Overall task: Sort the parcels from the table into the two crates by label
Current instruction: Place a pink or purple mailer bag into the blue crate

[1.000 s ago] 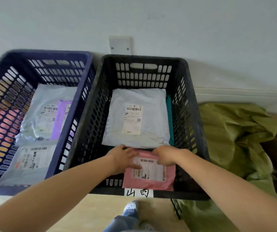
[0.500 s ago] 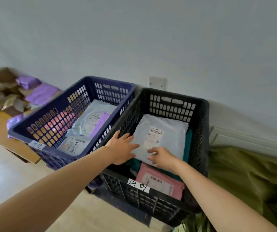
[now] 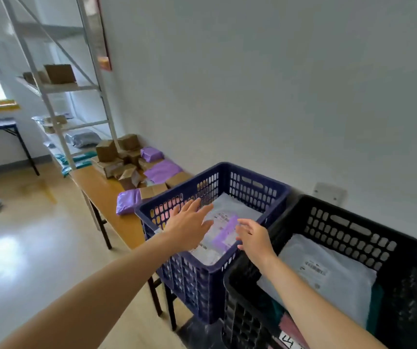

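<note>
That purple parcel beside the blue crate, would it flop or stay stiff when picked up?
Probably floppy: the purple parcel looks like a soft, wrinkled plastic bag. Likely light, since it looks puffy rather than packed hard. Its glossy skin may be slightly slippery.

Wooden table (image 3: 99, 185) along wall, dark legs. Far end: heap of cardboard boxes (image 3: 107, 149) mixed with purple parcels (image 3: 162, 170). Mid-table: lone purple parcel (image 3: 126, 202), just beside blue crate (image 3: 197, 280) at near end.

Blue crate (image 3: 252, 183), centre, holds grey and purple mailers (image 3: 223, 231); black crate (image 3: 353, 226), lower right, a grey mailer (image 3: 328, 273), perhaps over teal ones. Boxes (image 3: 106, 150) and purple parcels (image 3: 163, 170) crowd the table (image 3: 105, 195), mid-left.
</note>
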Demonstrator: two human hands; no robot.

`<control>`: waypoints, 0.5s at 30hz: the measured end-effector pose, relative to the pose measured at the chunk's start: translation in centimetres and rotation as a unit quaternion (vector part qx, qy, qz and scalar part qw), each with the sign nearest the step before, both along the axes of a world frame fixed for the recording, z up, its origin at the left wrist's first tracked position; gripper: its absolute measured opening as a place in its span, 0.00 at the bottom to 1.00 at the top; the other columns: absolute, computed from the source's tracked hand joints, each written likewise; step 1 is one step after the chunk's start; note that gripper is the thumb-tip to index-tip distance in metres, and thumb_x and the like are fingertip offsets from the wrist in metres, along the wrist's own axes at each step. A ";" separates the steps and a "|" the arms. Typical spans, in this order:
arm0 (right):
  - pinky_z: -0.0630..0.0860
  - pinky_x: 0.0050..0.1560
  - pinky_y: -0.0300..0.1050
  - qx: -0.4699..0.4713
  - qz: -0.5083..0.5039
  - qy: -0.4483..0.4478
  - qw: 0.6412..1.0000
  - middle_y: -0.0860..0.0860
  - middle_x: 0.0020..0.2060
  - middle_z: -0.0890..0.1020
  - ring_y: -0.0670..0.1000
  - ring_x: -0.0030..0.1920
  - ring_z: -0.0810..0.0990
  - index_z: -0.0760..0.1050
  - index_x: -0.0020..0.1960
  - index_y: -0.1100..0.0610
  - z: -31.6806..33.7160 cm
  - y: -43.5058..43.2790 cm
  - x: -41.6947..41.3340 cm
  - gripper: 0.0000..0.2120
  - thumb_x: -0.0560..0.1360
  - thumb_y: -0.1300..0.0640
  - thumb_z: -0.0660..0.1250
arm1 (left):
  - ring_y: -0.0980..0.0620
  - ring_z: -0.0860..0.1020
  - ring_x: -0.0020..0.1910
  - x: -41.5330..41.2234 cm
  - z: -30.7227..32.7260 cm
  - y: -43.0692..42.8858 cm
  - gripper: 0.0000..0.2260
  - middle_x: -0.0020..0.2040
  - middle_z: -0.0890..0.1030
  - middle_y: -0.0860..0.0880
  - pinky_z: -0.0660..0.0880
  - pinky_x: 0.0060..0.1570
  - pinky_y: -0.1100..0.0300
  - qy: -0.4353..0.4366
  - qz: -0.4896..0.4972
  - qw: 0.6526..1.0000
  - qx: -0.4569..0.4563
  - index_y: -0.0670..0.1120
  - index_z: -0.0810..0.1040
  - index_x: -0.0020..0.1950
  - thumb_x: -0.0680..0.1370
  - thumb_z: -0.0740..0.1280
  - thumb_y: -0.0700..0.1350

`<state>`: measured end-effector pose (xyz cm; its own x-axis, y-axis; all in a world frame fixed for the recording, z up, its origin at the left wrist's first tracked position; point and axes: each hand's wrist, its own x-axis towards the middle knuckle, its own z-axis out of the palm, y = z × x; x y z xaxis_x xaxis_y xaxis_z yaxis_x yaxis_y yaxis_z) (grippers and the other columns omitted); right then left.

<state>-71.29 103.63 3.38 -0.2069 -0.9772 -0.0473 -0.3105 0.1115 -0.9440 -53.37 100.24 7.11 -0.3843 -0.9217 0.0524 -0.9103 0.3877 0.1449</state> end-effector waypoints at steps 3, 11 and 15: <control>0.76 0.60 0.54 -0.017 0.011 0.004 1.000 0.53 0.56 0.79 0.54 0.56 0.78 0.73 0.64 0.58 0.9 -2.4 4.7 0.13 0.81 0.57 0.60 | 0.47 0.51 0.78 4.8 0.1 -1.8 0.23 0.79 0.53 0.49 0.49 0.75 0.44 0.049 0.036 0.998 -0.008 0.57 0.52 0.78 0.83 0.49 0.58; 0.77 0.53 0.50 -0.041 0.030 0.006 0.999 0.47 0.41 0.78 0.51 0.45 0.79 0.73 0.62 0.60 1.6 -8.8 19.1 0.11 0.81 0.61 0.60 | 0.46 0.61 0.74 19.2 0.3 -7.0 0.22 0.76 0.60 0.51 0.62 0.69 0.47 0.138 0.084 0.987 -0.023 0.55 0.59 0.76 0.83 0.54 0.56; 0.78 0.55 0.52 -0.028 0.039 0.010 0.999 0.51 0.46 0.79 0.52 0.48 0.79 0.72 0.64 0.61 0.1 -11.7 26.1 0.14 0.80 0.59 0.60 | 0.42 0.61 0.74 26.3 -1.3 -9.5 0.23 0.77 0.59 0.47 0.63 0.69 0.48 0.148 0.114 0.982 0.003 0.53 0.56 0.77 0.83 0.54 0.54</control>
